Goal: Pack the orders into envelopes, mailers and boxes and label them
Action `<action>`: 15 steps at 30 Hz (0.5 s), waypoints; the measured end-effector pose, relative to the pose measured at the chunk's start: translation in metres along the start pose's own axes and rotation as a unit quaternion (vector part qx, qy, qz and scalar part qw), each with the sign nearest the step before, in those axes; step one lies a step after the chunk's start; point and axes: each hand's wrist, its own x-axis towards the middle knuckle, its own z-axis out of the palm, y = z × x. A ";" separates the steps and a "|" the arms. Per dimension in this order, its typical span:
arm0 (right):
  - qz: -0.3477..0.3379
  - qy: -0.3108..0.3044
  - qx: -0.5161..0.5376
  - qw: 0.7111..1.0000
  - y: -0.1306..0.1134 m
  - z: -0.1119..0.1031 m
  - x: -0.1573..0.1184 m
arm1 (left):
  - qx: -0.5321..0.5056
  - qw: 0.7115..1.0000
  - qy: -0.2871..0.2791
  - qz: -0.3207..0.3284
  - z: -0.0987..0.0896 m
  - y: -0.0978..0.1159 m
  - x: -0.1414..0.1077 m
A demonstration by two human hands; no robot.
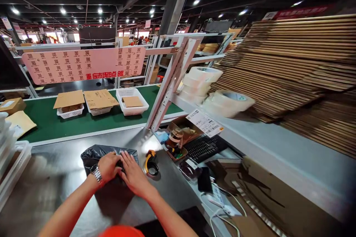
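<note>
A black plastic bag (94,153) lies on the metal table (69,192) in front of me, with its top folded over. My left hand (109,167), with a watch on the wrist, has its fingers curled onto the bag's plastic. Flat against the right part of the bag rests my right hand (135,176), its fingers stretched out and its thumb close to the left hand. Both palms hide the middle of the bag, and its contents cannot be seen. Just right of it lies a yellow and black tape dispenser (151,163).
Beyond the table runs a green conveyor belt (111,125) carrying white baskets (132,110) with cardboard. Stacked white trays (11,170) stand at left. A metal post (169,89) rises at right, beside a shelf with tape rolls (226,103), stacked cardboard (292,63) and a keyboard (204,149).
</note>
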 end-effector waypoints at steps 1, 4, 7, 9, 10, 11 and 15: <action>0.000 0.002 -0.002 1.000 0.000 0.000 0.000 | -0.005 1.000 0.029 0.007 -0.009 -0.002 -0.009; 0.002 0.001 -0.001 1.000 0.000 -0.001 0.000 | -0.021 0.982 0.182 -0.043 -0.039 -0.029 -0.048; 0.004 -0.002 0.006 1.000 -0.002 -0.003 0.000 | -0.080 0.945 0.245 -0.203 -0.053 -0.077 -0.085; 0.005 -0.008 0.006 1.000 -0.003 -0.006 0.001 | -0.169 0.927 0.176 -0.286 -0.047 -0.107 -0.096; 0.006 -0.012 0.005 1.000 -0.004 -0.007 0.002 | -0.217 0.919 0.133 -0.301 -0.040 -0.117 -0.098; 0.006 -0.016 0.004 1.000 -0.004 -0.009 0.002 | -0.263 0.913 0.095 -0.297 -0.033 -0.123 -0.096; 0.010 -0.032 0.001 0.999 -0.007 -0.014 0.004 | -0.312 0.929 0.047 -0.194 -0.010 -0.117 -0.071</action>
